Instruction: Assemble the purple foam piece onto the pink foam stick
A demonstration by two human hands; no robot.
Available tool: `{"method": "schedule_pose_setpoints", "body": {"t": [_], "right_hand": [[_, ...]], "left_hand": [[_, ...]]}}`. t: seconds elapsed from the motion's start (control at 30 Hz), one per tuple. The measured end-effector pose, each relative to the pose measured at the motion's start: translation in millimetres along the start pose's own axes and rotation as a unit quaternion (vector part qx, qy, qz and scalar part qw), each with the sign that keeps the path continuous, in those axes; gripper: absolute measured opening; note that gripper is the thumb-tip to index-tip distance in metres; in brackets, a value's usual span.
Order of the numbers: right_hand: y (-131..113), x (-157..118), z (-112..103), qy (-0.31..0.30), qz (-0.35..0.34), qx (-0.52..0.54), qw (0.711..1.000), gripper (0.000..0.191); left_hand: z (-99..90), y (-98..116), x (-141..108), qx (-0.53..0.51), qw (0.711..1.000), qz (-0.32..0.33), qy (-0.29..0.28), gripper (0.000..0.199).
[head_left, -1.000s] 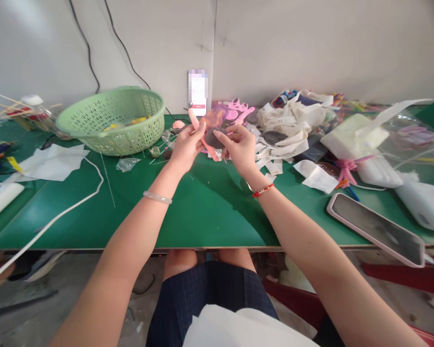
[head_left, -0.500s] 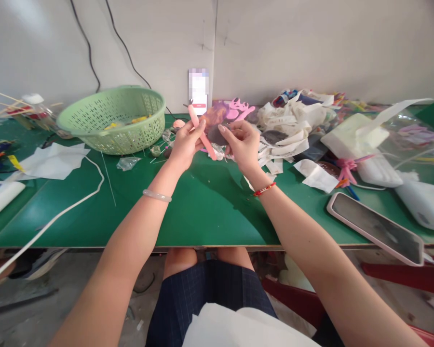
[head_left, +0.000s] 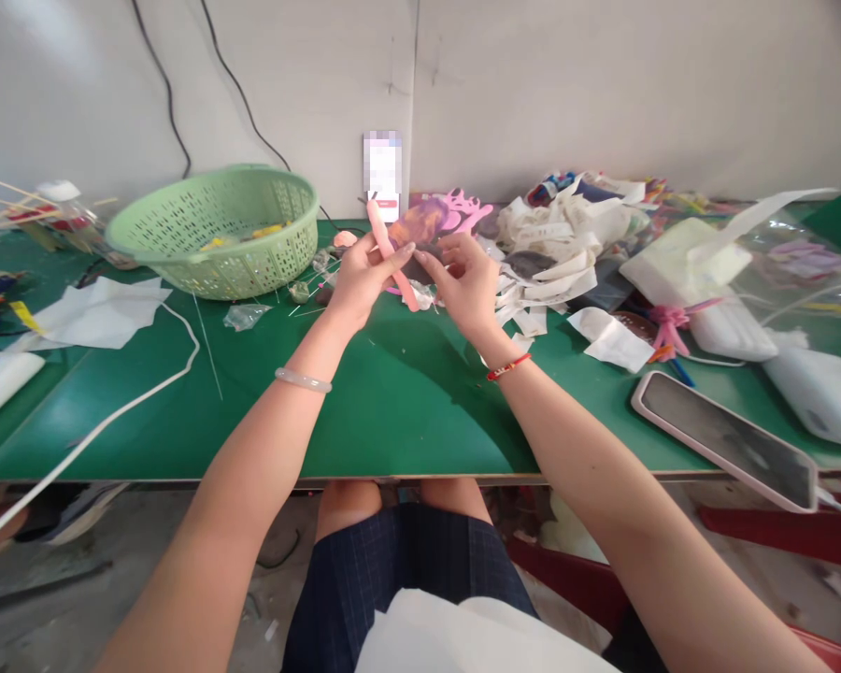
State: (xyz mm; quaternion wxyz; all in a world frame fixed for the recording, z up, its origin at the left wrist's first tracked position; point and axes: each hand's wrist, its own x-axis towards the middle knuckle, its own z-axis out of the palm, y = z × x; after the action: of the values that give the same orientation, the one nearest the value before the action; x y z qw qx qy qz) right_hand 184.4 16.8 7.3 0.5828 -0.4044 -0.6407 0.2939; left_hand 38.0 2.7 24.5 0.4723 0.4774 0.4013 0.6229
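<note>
Pink curved strip [head_left: 392,256] held in the grip of your left hand [head_left: 363,280]; your right hand [head_left: 471,283] pinches the flat dark-grey piece [head_left: 416,270].

The basket [head_left: 280,260] is light green, the table [head_left: 385,421] a deeper green — the strip [head_left: 394,262] is salmon pink. Dark navy with a faint check marks the skirt [head_left: 420,561]; the bracelet [head_left: 509,366] is red, the bangle [head_left: 304,379] milky white.
</note>
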Motion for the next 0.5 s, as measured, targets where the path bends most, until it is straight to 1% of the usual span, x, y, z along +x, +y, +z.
{"method": "schedule_pose_setpoints", "body": {"t": [0.1,0.2,0.27,0.3,0.37,0.43,0.5], "right_hand": [[-1.9,0.5,-1.3,-0.013,-0.003,0.009,1.000,0.038],[-3.1,2.3,-1.8,-0.003,-0.004,0.032,0.999,0.042],[-2.5,4.2,-1.8,0.003,0.013,0.048,0.999,0.047],[-1.9,5.2,-1.8,-0.006,0.032,0.057,0.998,0.049],[-0.6,6.9,-2.1,-0.052,0.085,0.085,0.991,0.052],[0.4,7.7,-2.7,-0.108,0.136,0.120,0.977,0.056],[0.7,7.9,-3.3,-0.134,0.160,0.148,0.967,0.057]], "left_hand": [[-0.7,-0.7,0.8,0.000,1.000,-0.006,0.012,0.029],[-1.8,-2.2,2.6,0.007,1.000,-0.005,0.022,0.028],[-2.2,-3.5,3.8,0.012,1.000,-0.004,0.026,0.027],[-2.3,-4.0,4.2,0.013,1.000,-0.004,0.027,0.027],[-2.2,-4.7,4.6,0.011,1.000,0.003,0.023,0.026],[-1.5,-4.4,4.4,0.004,1.000,0.018,0.011,0.027],[-0.7,-3.4,3.8,-0.007,0.999,0.032,-0.003,0.028]]}}
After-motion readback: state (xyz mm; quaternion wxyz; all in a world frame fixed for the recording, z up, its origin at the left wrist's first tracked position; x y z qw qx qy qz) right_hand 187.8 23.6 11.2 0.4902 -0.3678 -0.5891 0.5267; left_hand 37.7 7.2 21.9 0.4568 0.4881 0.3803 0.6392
